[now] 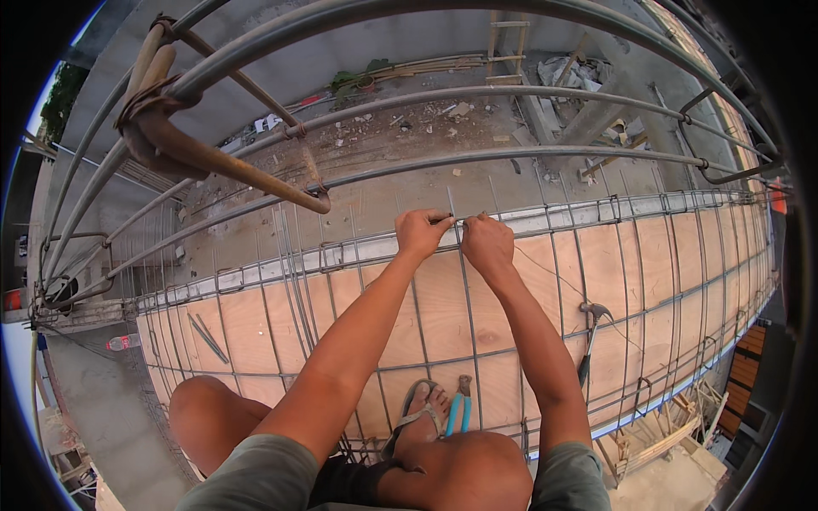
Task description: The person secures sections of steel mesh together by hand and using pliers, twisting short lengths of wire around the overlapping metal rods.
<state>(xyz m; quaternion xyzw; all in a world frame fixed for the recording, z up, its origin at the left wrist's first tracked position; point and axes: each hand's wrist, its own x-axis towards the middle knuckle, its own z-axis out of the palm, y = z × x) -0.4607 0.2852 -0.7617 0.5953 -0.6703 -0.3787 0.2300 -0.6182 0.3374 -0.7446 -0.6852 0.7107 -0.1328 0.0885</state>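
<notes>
Both my hands are raised in front of me at the far edge of a rebar grid (467, 294). My left hand (420, 233) pinches a thin, dark tie wire between thumb and fingertips. Close beside it, my right hand (489, 244) is closed on the wire too, next to an upright bar of the grid. A long, thin strand of wire (558, 277) trails from near the right hand toward the lower right. Pincers with light blue handles (460, 412) stand beside my sandaled foot (420, 419). To the right, a claw hammer (591, 328) lies across the bars.
Plywood (503, 315) lies under the grid. Metal scaffold pipes (511, 153) cross beyond the hands, with a thicker tied pole (230, 166) at upper left. Short steel rods (208, 339) and a plastic bottle (123, 341) lie left. Below is a rubble-strewn floor (400, 128).
</notes>
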